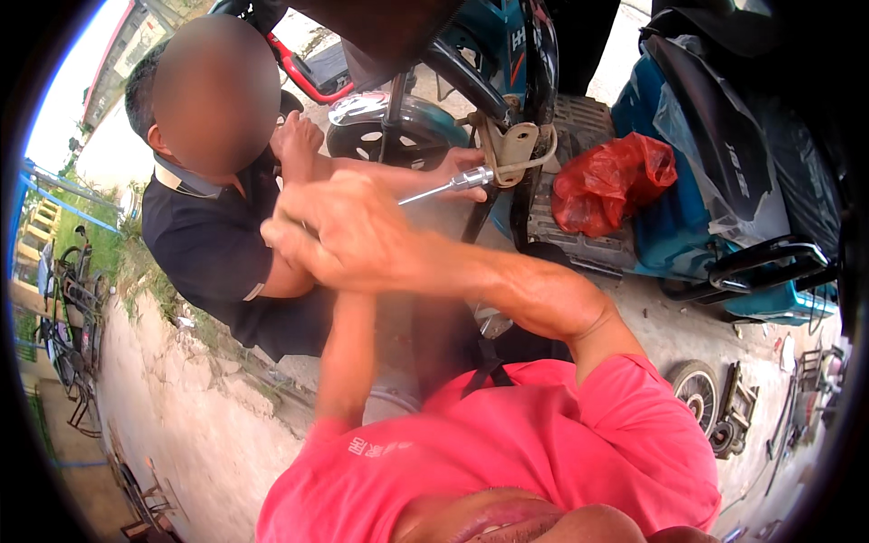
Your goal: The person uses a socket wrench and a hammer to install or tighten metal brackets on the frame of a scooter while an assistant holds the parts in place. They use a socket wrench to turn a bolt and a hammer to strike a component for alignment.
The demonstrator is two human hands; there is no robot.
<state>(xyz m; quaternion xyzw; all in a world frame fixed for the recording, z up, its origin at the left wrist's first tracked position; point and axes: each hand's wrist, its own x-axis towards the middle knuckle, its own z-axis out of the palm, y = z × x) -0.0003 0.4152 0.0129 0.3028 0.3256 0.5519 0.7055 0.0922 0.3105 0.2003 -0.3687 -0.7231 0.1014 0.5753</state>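
My right hand, blurred, is closed on a socket tool whose thin shaft runs up-right to a silver socket at a pale metal bracket on a teal scooter frame. My left forearm rises from below; its hand is hidden behind my right. A co-worker in a dark shirt crouches at the left, one hand by the socket and bracket, the other raised behind my right hand. A crumpled red plastic bag lies on the scooter's footboard, right of the bracket.
The scooter's plastic-covered seat and black rail fill the right. A loose wheel and metal parts lie on the concrete at lower right. A spoked front wheel stands behind the co-worker's arms. Bicycles line the far left.
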